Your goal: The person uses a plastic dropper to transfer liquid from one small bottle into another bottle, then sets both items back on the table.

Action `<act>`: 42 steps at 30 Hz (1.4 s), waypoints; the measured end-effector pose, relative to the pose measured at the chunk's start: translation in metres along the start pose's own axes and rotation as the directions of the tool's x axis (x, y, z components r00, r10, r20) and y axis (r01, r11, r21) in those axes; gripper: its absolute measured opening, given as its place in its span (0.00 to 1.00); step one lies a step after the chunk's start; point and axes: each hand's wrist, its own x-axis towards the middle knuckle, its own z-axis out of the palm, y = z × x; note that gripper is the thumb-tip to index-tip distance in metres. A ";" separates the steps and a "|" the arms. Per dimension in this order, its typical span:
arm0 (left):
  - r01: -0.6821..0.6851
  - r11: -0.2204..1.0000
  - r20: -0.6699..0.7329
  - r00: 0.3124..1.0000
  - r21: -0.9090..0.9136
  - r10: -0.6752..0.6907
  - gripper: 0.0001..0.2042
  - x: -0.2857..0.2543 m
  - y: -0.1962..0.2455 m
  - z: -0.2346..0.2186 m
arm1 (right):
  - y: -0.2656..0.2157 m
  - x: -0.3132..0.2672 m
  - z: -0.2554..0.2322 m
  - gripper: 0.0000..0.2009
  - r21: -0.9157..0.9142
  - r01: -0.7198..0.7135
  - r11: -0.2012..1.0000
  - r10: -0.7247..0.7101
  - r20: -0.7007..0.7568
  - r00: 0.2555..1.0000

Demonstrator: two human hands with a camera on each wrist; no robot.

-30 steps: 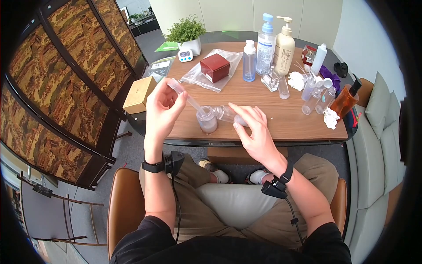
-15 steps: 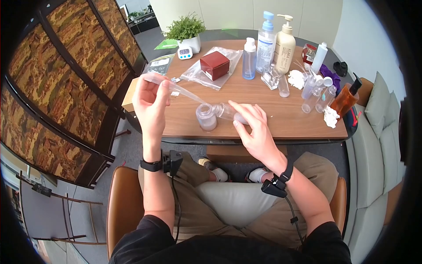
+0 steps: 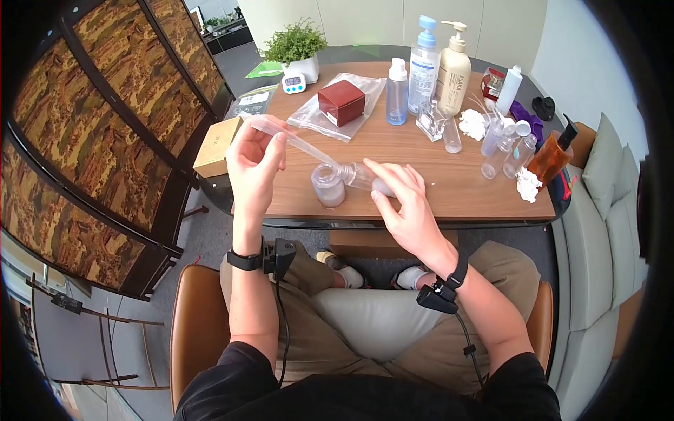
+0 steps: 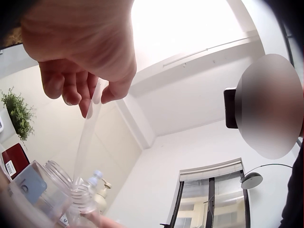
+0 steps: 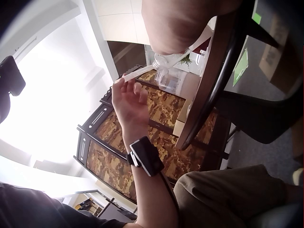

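Observation:
My left hand [image 3: 254, 168] pinches a translucent plastic pipette [image 3: 309, 147] between thumb and fingers. Its thin end slants down to the right, right at the mouth of a small clear bottle [image 3: 359, 175]. That bottle lies tilted on its side in my right hand [image 3: 408, 214], its threaded neck pointing left. Just left of the neck, an uncapped clear jar [image 3: 328, 189] with a cloudy lower part stands upright on the table. In the left wrist view the pipette [image 4: 85, 142] runs down to the bottle's threaded mouth, beside the jar's wider rim [image 4: 57, 173].
A cardboard box [image 3: 216, 147] sits left of my left hand. Behind are a dark red box [image 3: 342, 102] on a plastic bag, a blue bottle [image 3: 397, 95] and a cream pump bottle [image 3: 454, 77]. Several small clear bottles, crumpled tissues [image 3: 529, 185] and an amber pump bottle [image 3: 552, 156] stand at right.
The pipette tip has moved from the jar's mouth to the mouth of the tilted bottle. My left hand went up and left, then back right. The right hand stays almost still.

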 end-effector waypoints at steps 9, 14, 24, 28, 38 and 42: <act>0.124 0.991 0.036 0.992 -0.058 -0.122 0.08 0.001 -0.001 -0.008 | 0.001 0.000 0.000 0.24 0.003 -0.004 1.000 0.004 0.004 1.000; 0.055 0.998 0.011 0.998 -0.021 -0.055 0.07 0.001 -0.002 -0.006 | 0.001 0.000 0.000 0.24 0.004 0.000 1.000 0.000 0.000 1.000; 0.011 0.996 -0.068 0.997 -0.093 -0.018 0.07 0.004 0.000 -0.016 | 0.002 0.000 0.001 0.24 0.007 -0.001 1.000 0.001 0.003 1.000; -0.041 0.997 -0.110 0.993 -0.067 0.034 0.07 0.004 0.000 -0.022 | 0.002 0.000 0.001 0.24 0.008 -0.006 1.000 0.006 0.005 1.000; 0.070 0.998 -0.013 0.997 0.008 -0.070 0.08 0.002 0.001 -0.014 | 0.001 0.000 0.001 0.24 -0.007 0.002 1.000 -0.002 -0.001 1.000; 0.115 0.993 -0.005 0.993 0.034 -0.115 0.08 0.001 -0.001 -0.008 | 0.002 0.000 0.001 0.24 0.003 0.004 1.000 -0.004 -0.001 1.000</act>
